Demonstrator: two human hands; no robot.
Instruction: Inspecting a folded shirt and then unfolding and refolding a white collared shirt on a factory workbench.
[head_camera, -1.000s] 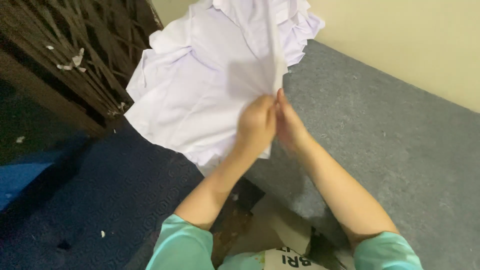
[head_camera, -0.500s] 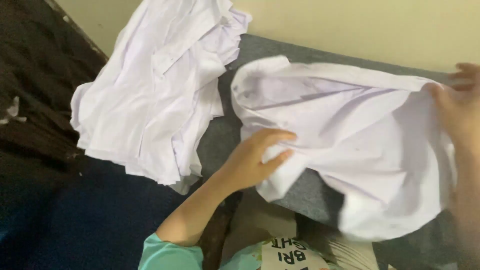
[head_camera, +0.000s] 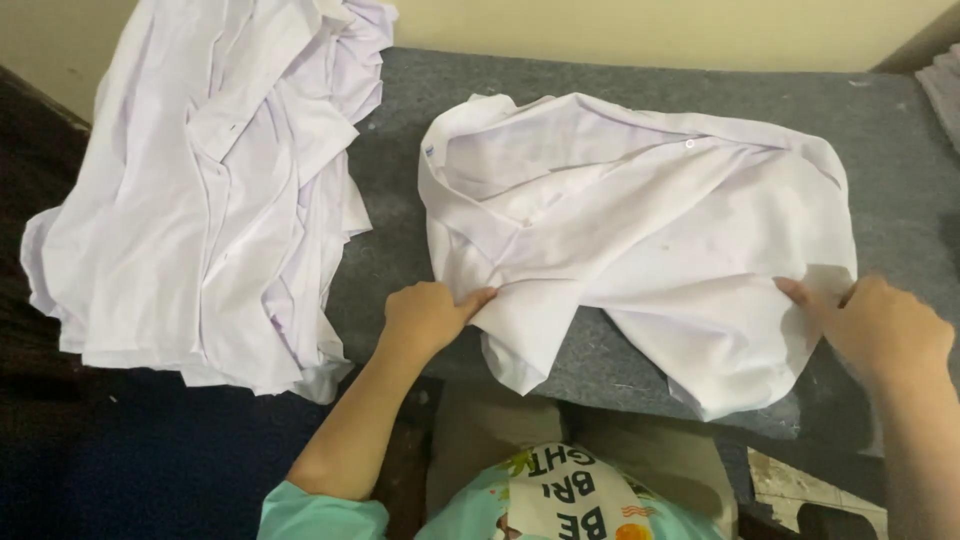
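A white collared shirt (head_camera: 640, 230) lies spread and rumpled on a grey felt-covered table (head_camera: 400, 230), collar to the left. My left hand (head_camera: 425, 315) pinches the shirt's near left edge. My right hand (head_camera: 880, 330) grips the shirt's near right edge. Part of the shirt hangs over the table's front edge between my hands.
A pile of several white shirts (head_camera: 210, 190) lies at the table's left end and droops over its side. A cream wall (head_camera: 650, 30) runs behind the table. Dark floor (head_camera: 120, 450) shows at lower left. My teal sleeves and printed top are at the bottom.
I have taken one shirt off the pile and laid it out on the grey table to the right. My hands moved apart to its two near edges.
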